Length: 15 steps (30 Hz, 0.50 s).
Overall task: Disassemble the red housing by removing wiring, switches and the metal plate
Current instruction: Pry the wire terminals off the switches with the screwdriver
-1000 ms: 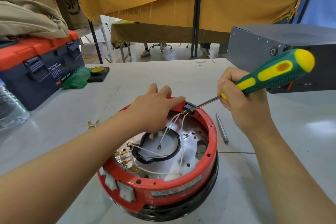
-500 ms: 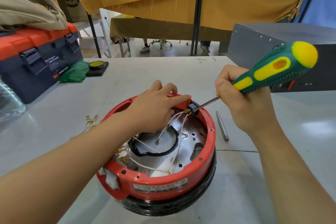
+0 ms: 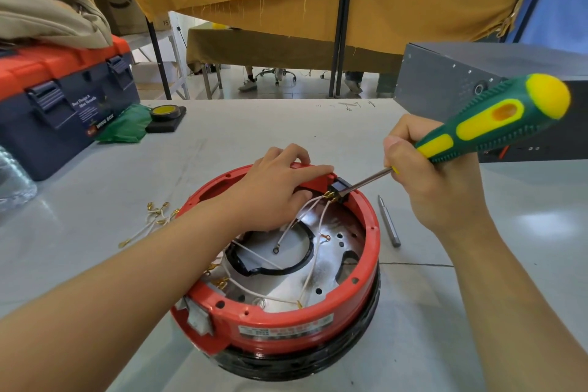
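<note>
the round red plastic housing point(image 3: 286, 321) stands on the grey table point(image 3: 222, 137). the left hand point(image 3: 273, 188) rests on its far rim, fingers straight. the right hand point(image 3: 432, 178) grips the green and yellow screwdriver point(image 3: 490, 121), tip at the small black connector point(image 3: 339, 189).

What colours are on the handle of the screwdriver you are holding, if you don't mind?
Green with yellow patches and a yellow end cap on the screwdriver, seen in the head view.
</note>
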Available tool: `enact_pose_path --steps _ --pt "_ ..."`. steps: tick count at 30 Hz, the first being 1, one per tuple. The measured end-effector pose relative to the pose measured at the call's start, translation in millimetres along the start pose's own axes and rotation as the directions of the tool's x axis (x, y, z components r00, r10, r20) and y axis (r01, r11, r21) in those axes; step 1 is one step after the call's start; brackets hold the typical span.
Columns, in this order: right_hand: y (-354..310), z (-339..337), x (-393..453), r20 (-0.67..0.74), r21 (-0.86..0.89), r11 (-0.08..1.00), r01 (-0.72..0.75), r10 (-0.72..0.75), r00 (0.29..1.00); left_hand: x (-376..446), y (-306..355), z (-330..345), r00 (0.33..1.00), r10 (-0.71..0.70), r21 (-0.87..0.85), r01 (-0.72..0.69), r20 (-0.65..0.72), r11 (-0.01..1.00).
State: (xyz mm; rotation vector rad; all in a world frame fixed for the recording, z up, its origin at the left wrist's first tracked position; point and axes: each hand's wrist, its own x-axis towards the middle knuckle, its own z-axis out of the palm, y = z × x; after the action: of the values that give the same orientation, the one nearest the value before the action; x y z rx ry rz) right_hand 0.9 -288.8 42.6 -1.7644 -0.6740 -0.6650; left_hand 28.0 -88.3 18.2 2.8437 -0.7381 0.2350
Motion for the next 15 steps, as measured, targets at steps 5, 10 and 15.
enact_pose_path --steps 5,10,15 --pt "3.8 -1.3 1.0 -0.032 0.117 0.990 -0.074 0.078 0.996 0.6 0.0 -1.1 1.000 -0.004 -0.033 0.005 0.013 0.999" --pt "4.3 -1.6 1.7 -0.026 0.148 0.986 -0.074 0.079 0.997 0.4 -0.2 -2.6 0.999 -0.006 -0.045 0.008 0.041 0.999" --pt "3.1 -3.0 1.7 0.007 0.128 0.990 -0.055 0.054 0.999 1.7 -1.4 -6.1 0.995 -0.003 -0.011 0.004 0.101 1.000"
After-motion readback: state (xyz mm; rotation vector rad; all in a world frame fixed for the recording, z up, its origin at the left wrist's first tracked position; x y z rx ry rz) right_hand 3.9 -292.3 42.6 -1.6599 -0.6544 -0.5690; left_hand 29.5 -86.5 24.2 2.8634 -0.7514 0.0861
